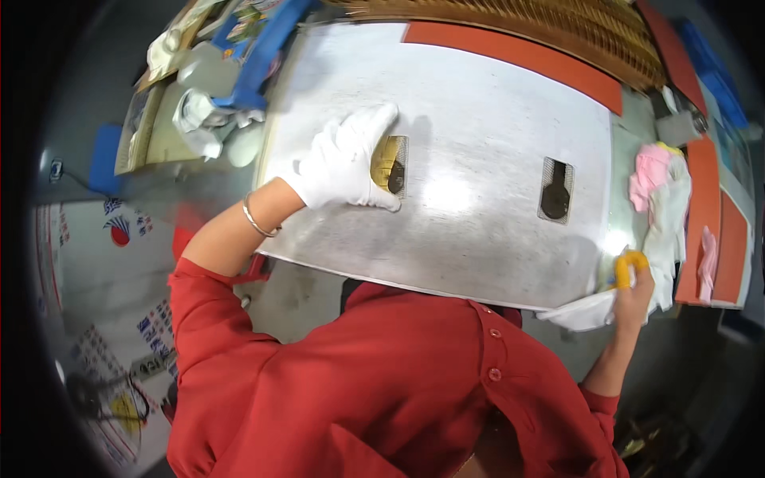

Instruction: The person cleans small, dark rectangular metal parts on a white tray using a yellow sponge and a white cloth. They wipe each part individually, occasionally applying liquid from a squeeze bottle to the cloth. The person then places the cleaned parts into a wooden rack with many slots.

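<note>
My left hand [344, 163], in a white glove, is curled over the left opening of a pale metal plate [478, 239]. Between its thumb and fingers shows a flat gold-coloured piece [384, 159], partly hidden by the glove, above a dark keyhole-shaped cutout. On the plate's right side is a second keyhole-shaped opening [555, 191] with a mesh-like border. My right hand [635, 293], bare, is closed on a yellow U-shaped handle [631, 261] beyond the plate's right edge. What the handle belongs to is hidden. White cloth [582, 312] lies beside that hand.
A pink cloth [649, 175] and white gloves [669, 227] lie at the right. An orange-red strip [510, 60] and a rack of brown slats [550, 30] run along the far side. At the left are a blue frame [259, 60] and more white cloth [199, 119].
</note>
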Demonstrator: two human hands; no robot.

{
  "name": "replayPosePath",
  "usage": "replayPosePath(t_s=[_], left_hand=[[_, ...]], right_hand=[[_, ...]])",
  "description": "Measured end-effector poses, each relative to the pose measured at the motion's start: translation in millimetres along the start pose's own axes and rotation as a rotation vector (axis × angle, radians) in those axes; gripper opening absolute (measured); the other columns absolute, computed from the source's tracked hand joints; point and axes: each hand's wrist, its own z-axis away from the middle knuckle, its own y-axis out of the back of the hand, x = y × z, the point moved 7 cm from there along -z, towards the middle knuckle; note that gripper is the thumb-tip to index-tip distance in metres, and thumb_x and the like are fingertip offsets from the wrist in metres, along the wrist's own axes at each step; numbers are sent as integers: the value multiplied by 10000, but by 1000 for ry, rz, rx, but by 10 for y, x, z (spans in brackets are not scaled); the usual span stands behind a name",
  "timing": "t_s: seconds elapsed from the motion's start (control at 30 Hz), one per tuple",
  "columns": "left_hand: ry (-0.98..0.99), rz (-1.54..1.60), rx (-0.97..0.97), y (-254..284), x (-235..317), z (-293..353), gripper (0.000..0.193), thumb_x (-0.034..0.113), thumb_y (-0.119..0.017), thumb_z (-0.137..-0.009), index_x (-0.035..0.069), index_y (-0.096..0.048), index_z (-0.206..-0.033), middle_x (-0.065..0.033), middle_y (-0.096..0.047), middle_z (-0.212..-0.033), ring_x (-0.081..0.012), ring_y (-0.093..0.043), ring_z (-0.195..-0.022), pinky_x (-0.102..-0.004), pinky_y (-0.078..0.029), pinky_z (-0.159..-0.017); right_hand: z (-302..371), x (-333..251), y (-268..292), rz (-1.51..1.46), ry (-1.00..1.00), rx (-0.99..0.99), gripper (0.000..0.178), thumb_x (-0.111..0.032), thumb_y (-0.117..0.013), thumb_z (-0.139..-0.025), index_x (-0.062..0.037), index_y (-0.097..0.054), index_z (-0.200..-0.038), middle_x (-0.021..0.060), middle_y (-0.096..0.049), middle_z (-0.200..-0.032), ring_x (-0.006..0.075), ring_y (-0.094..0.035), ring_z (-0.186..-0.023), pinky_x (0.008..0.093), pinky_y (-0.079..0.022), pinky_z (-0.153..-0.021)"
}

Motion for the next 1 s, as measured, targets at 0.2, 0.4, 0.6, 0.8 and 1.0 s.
replayPosePath(t_s=[0.2,0.4,0.6,0.8,1.0], left_hand=[[4,-43,175,-148,-59,289,933,312,-777,-529,49,-309,-1292,-183,-464,-1130,-356,-453,-1045,-400,-307,-985],[203,179,107,-183,-52,309,849,230,-775,-538,52,-366,-1260,-197,-410,-1131,-343,-477,-1029,-382,-431,-866],[33,64,117,-110,85,269,846,320,-794,-510,55,-425,-1225,-192,-449,-1121,-338,-475,-1059,-398,-413,-895],[-161,-32,397,1366,297,-1183,871,390,-752,-591,-37,-377,-1251,-208,-473,-1138,-345,-506,-1037,-379,-423,-893],[31,-321,145,1615,274,-3141,965,466,-747,-612,41,-288,-1347,-172,-412,-1274,-337,-473,-1124,-376,-426,-918]], right_hand=[[-61,410,-130,-247,13,116,162,-104,-569,-860,15,-559,-970,16,-559,-808,62,-472,-691,194,-386,-607],[-28,426,-130,-403,-72,135,140,-103,-576,-856,-4,-554,-953,-1,-539,-776,41,-433,-588,186,-353,-486],[-5,411,-132,-445,-123,140,137,-101,-596,-836,-21,-552,-938,-1,-539,-742,55,-462,-558,192,-373,-474],[-12,252,-86,-511,-133,173,104,-92,-598,-818,-16,-549,-867,-2,-530,-654,59,-475,-539,207,-383,-482],[-24,361,-72,-594,-88,184,146,-150,-605,-822,-21,-542,-851,-14,-516,-657,54,-449,-547,193,-355,-501]])
